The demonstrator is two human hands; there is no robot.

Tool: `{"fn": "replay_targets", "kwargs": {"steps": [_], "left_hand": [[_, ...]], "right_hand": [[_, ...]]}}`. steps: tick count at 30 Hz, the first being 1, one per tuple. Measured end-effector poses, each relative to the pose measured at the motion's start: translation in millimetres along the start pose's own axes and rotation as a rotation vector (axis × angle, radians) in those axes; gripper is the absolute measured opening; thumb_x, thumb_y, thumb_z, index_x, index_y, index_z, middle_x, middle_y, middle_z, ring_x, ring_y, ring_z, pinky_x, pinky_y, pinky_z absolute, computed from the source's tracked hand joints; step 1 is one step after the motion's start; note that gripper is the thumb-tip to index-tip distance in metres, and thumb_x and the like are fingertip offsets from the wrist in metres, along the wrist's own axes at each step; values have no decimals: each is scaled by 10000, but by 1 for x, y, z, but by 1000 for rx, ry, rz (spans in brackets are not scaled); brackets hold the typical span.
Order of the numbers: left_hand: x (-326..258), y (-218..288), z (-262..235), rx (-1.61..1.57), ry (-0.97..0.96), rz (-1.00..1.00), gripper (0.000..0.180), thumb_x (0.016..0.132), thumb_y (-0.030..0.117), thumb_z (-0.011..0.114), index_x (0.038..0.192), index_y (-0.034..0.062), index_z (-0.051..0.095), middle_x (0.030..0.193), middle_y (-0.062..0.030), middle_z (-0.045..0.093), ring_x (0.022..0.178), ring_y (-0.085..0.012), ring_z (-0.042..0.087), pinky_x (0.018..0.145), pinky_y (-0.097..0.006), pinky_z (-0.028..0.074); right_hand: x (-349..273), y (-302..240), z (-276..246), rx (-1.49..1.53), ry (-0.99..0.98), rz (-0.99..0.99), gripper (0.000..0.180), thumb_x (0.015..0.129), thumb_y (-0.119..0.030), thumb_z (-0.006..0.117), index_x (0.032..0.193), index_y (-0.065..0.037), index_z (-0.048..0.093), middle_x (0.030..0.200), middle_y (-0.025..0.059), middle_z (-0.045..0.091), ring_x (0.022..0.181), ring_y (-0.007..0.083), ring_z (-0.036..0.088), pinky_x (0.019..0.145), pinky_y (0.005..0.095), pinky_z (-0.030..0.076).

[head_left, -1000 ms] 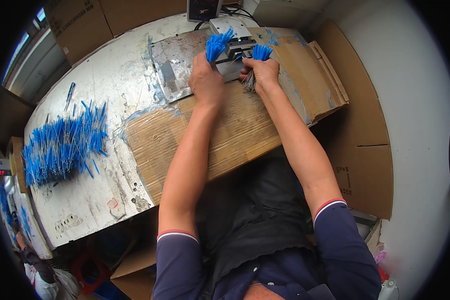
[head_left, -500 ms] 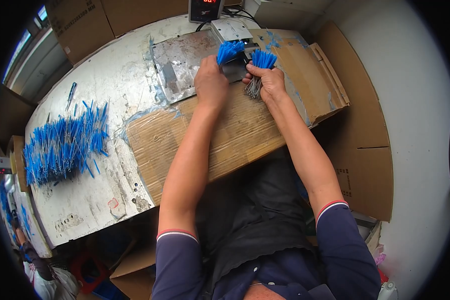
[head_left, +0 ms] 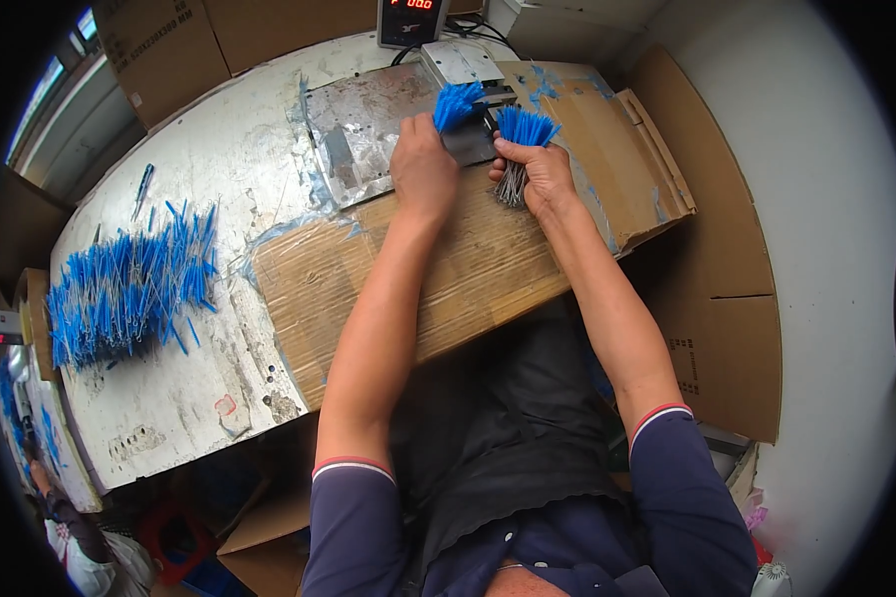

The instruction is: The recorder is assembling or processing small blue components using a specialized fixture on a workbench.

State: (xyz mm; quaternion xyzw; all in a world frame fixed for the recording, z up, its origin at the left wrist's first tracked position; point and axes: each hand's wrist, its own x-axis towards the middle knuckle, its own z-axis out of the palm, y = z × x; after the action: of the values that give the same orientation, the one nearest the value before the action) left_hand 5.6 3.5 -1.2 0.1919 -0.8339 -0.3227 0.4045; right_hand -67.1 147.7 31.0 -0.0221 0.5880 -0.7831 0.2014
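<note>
My left hand [head_left: 423,169] is closed around a bunch of thin wire-stemmed blue brushes [head_left: 458,105]. Their blue ends fan out above the fist, and the fingers hide the stems. A second bunch of blue brushes [head_left: 528,126] is gripped by my right hand [head_left: 548,177], thumb across it. Below that grip its bare wire stems [head_left: 511,187] hang in a cluster. The two bunches are side by side with a small gap between them, over the edge of a metal plate [head_left: 353,124]. At the far left, a large pile of similar brushes [head_left: 134,289] lies on the white worktable [head_left: 219,368].
Flattened cardboard [head_left: 338,289] covers the table's near edge. Behind the bunches stand a metal device [head_left: 460,62] and a black box with a red digital display [head_left: 408,22]. A pen [head_left: 142,189] lies beyond the pile. Another person's arm [head_left: 42,478] shows at the lower left.
The bunch in my right hand has spread wider at its blue ends and shifted slightly nearer. The left bunch has hardly moved. The display's digits look different.
</note>
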Motion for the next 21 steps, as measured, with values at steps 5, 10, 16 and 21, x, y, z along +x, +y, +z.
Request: {"fn": "replay_targets", "kwargs": {"steps": [5,10,16,21], "left_hand": [[4,-5,2,-112,186,-101,230,910,16,606,1139,29,586,1025,-194,617,964,-426,612,811,-505,489],[6,-11,4,-337,111,-90,184,934,43,621,1117,20,612,1004,-186,671,912,-402,661,780,-469,505],[9,-8,0,-676,-118,-268,187,932,54,650,1114,18,664,972,-185,743,886,-318,725,786,-384,533],[7,-7,4,-611,-103,-244,202,934,60,641,1133,27,645,966,-200,732,894,-353,719,781,-408,533]], "right_hand": [[0,0,6,-83,36,86,164,802,9,799,914,33,682,753,100,683,603,192,670,525,345,600],[-11,-4,16,-171,-134,157,157,803,-1,798,907,12,681,749,85,684,585,176,664,504,316,587],[-14,-3,19,-219,-181,147,154,808,-10,798,901,-4,676,743,75,679,568,156,651,484,283,561],[-15,3,14,-138,-139,120,140,817,-9,789,893,-6,672,742,73,676,576,159,652,497,288,560]]}}
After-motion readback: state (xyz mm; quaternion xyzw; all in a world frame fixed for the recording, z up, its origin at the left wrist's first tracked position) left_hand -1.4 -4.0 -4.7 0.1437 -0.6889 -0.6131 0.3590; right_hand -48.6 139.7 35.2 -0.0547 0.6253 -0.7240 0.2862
